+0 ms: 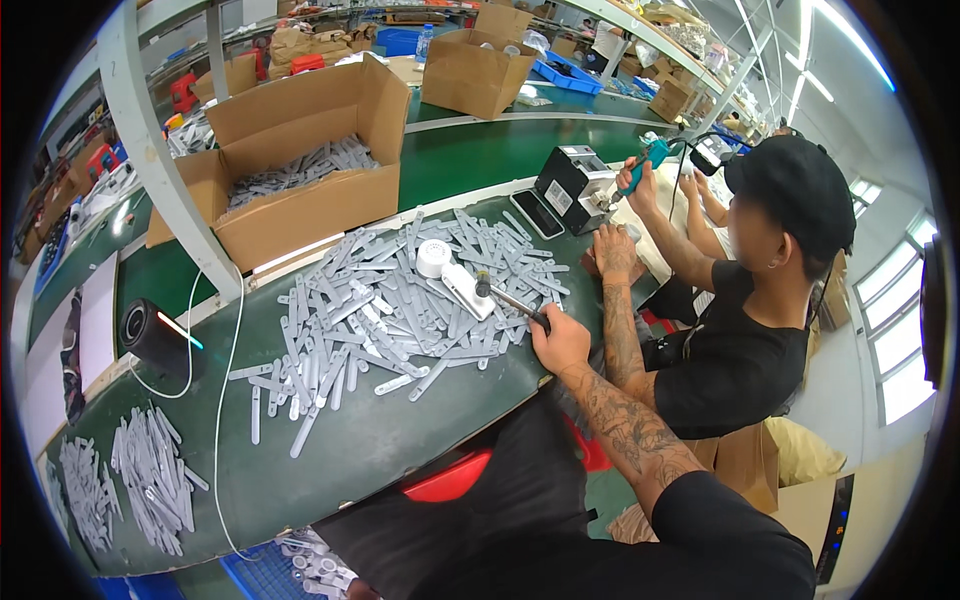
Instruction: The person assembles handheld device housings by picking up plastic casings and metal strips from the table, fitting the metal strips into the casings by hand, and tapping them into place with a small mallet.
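Head cam, all clock directions from the right hand. So the right hand [562, 343] has its fingers wrapped snug around the black grip of a hammer-like tool [512, 302]. The tool's metal shaft points to 10 o'clock, and its stubby head sits right over a white handheld gadget [462, 292]; can't tell if they're actually touching. The gadget's lying on a big messy heap of gray plastic strips [395, 325], with a round white piece [434, 258] at its upper end.

Left hand [362, 590]: pretty sure it's the bit of skin cut off at the bottom edge around 8 o'clock, but too little shows to tell what those fingers are doing. Right by it is a blue basket [252, 578] of white parts, below the green desk [330, 475].

Two more strip bundles [155, 480] lie toward 8 o'clock, a black cylindrical speaker [155, 335] is at 9, and an open cardboard box [310, 222] with more strips is at 10. At 12 there's a phone [537, 214] beside a boxy black machine [570, 190]. A co-worker [765, 330] in a black cap is around 2 to 3, gripping a teal handheld tool [645, 168].
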Tool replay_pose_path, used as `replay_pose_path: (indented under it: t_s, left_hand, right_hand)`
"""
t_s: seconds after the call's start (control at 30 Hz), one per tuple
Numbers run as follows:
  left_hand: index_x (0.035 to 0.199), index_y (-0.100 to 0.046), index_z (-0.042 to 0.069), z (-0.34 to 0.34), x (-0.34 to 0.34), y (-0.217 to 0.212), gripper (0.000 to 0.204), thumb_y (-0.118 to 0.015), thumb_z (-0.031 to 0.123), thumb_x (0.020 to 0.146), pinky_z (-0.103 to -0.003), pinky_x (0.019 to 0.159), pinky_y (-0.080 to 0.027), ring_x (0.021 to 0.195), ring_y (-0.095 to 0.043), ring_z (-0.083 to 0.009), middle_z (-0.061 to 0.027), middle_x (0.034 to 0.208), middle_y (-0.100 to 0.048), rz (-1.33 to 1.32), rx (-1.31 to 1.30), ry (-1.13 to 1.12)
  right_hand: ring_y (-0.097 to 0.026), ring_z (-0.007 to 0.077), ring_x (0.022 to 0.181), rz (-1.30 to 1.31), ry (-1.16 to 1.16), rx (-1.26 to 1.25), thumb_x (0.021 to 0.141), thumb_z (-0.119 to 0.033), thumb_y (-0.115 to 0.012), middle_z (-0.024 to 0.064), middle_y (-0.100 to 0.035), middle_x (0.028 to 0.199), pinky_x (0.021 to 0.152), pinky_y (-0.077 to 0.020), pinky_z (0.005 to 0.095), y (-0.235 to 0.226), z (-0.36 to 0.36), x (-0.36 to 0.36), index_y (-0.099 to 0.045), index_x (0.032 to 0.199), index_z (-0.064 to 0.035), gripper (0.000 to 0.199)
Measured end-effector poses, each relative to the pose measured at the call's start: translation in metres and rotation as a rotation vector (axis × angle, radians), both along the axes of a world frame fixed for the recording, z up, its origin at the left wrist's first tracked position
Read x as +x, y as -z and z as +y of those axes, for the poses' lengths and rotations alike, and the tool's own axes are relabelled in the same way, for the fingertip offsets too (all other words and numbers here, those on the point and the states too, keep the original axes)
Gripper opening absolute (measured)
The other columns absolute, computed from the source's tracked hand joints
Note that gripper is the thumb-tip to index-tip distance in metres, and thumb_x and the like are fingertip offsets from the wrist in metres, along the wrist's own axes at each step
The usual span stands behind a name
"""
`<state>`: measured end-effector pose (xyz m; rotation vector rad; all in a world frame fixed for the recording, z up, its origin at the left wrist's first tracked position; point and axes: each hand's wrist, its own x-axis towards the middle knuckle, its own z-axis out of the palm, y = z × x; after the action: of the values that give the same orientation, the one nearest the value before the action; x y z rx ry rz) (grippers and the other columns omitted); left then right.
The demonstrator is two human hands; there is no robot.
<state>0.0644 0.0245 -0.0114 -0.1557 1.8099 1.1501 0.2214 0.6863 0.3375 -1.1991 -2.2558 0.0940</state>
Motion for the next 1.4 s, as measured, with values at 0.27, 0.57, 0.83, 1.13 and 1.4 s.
replay_pose_path:
  t_s: [0.27, 0.57, 0.83, 1.13, 1.4]
  left_hand:
    - [0.136, -0.070, 0.006, 0.014, -0.027, -0.001, 0.045, -0.068, 0.036, 0.101, -0.046, 0.093, -0.053, 0.108, -0.067, -0.0279, -0.0127, 0.119, -0.072, -0.036, 0.141, 0.001]
    - [0.145, -0.071, 0.009, 0.014, -0.060, -0.085, 0.051, -0.071, 0.038, 0.104, -0.045, 0.111, -0.056, 0.126, -0.074, -0.0265, -0.0128, 0.140, -0.077, 0.041, -0.226, 1.251]
    - [0.126, -0.076, 0.004, 0.170, -0.079, -0.352, 0.029, -0.072, 0.025, 0.106, -0.033, 0.086, -0.062, 0.099, -0.075, -0.0149, -0.0091, 0.108, -0.080, -0.404, -0.116, 1.496]
    - [0.137, -0.062, -0.002, 0.392, 0.029, -0.415, 0.034, -0.071, 0.017, 0.111, -0.028, 0.092, -0.055, 0.102, -0.067, -0.0099, -0.0052, 0.123, -0.071, 0.227, 0.862, 0.174]
    - [0.119, -0.075, 0.000, 0.386, -0.006, -0.424, 0.027, -0.081, 0.012, 0.095, -0.045, 0.093, -0.059, 0.104, -0.073, -0.0418, -0.0202, 0.113, -0.076, 1.049, 0.455, 0.802]
  right_hand:
    - [-0.073, 0.0394, 0.078, 0.041, 0.004, 0.006, 0.095, -0.032, -0.079, 0.0130, -0.073, 0.082, 0.066, -0.0552, 0.0509, -0.002, -0.001, 0.000, -0.067, 0.100, -0.0133, 0.022]
    - [-0.079, 0.0393, 0.094, 0.087, -0.102, -0.362, 0.082, -0.059, -0.089, 0.0193, -0.081, 0.099, 0.083, -0.0621, 0.0474, -0.044, 0.007, -0.082, -0.080, 0.120, -0.0072, 0.065]
    - [-0.079, 0.0287, 0.077, 0.077, -0.212, -0.647, 0.081, -0.047, -0.092, 0.0155, -0.082, 0.093, 0.073, -0.0606, 0.0407, -0.067, 0.024, -0.110, -0.080, 0.116, -0.0005, 0.059]
    - [-0.062, 0.0092, 0.101, 0.669, -0.405, -1.072, 0.089, -0.018, -0.092, 0.0031, -0.070, 0.113, 0.087, -0.0559, 0.0325, -0.066, -0.145, -0.007, -0.066, 0.124, -0.0005, 0.048]
    - [-0.050, 0.0024, 0.065, 0.578, -0.218, -0.904, 0.092, -0.024, -0.091, -0.0064, -0.057, 0.071, 0.059, -0.0422, 0.0259, -0.047, -0.129, 0.060, -0.071, 0.114, -0.0039, 0.036]
